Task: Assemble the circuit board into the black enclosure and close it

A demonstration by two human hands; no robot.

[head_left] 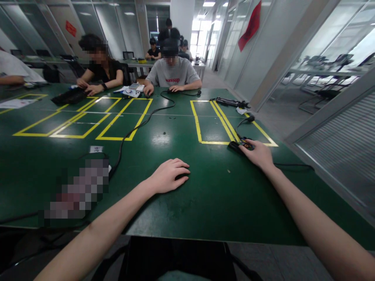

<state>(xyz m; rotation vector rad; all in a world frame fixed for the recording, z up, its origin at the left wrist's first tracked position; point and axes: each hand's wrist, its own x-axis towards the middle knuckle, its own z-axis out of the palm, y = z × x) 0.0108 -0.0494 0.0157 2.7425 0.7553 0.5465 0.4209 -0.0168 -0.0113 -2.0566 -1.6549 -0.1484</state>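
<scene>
My left hand [172,175] rests palm down on the green table [205,207], its fingers loosely spread and slightly bent. Nothing shows in it. Farther right, my right hand [259,154] has its fingers closed over a small black object [236,147] with some yellowish detail. Its exact kind is hard to make out, since the fingers cover part of it. A black cable with a plug [250,118] lies just beyond that hand, beside the yellow tape lines [216,143].
A long black cable [146,121] crosses the table. At left lies a blurred-out item [82,191] near a small label [96,149]. A black folded stand-like object [231,102] lies at the far right. Two people sit across the table, their hands on it.
</scene>
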